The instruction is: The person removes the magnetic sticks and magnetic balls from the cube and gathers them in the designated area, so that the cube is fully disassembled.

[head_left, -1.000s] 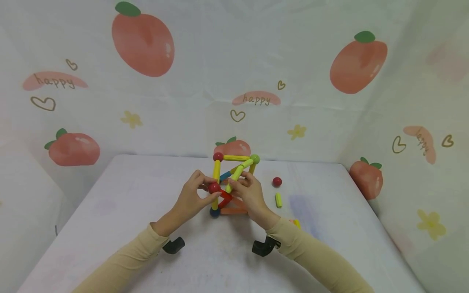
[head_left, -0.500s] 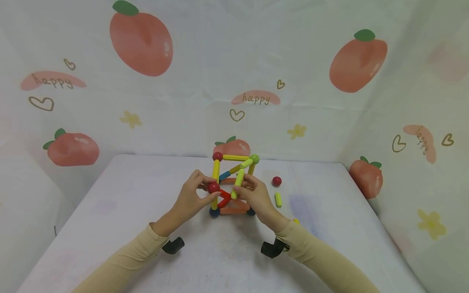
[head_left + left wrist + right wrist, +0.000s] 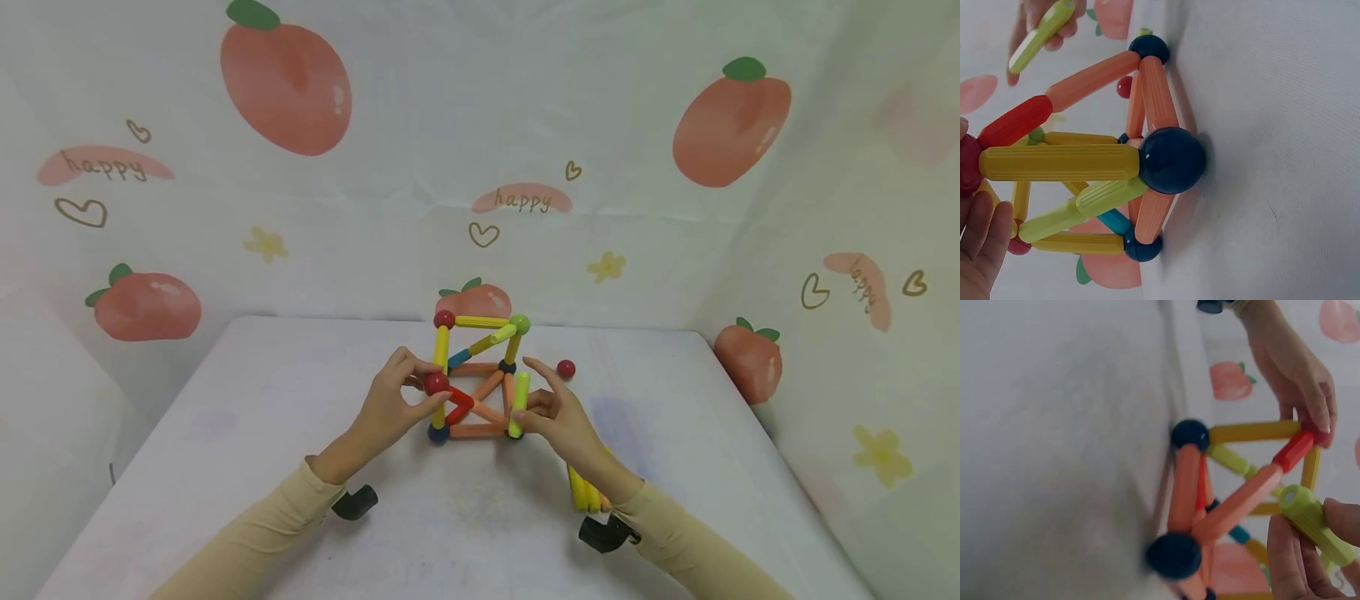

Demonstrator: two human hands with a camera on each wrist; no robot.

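Observation:
A half-built cube frame of magnetic rods and balls stands on the table, with dark blue balls (image 3: 1174,160) and orange rods (image 3: 478,431) at its base. My left hand (image 3: 392,390) pinches the red ball (image 3: 437,383) on its near left upright, a yellow rod (image 3: 1060,162). From that ball a red rod (image 3: 1294,450) and an orange rod slope down to the near right base ball. My right hand (image 3: 564,421) pinches a loose yellow-green rod (image 3: 1316,525) near that corner, held apart from the frame. Another yellow-green rod (image 3: 503,334) juts from the green ball (image 3: 520,324).
A loose red ball (image 3: 566,369) lies right of the frame. Several yellow rods (image 3: 581,490) and an orange one lie beneath my right forearm. A white cloth with printed fruit (image 3: 285,87) hangs behind the white table (image 3: 300,358).
My right hand has drawn the yellow-green rod away from the one on the green ball, moving right and toward me. The rod now stands more upright. My left hand stays on the red ball.

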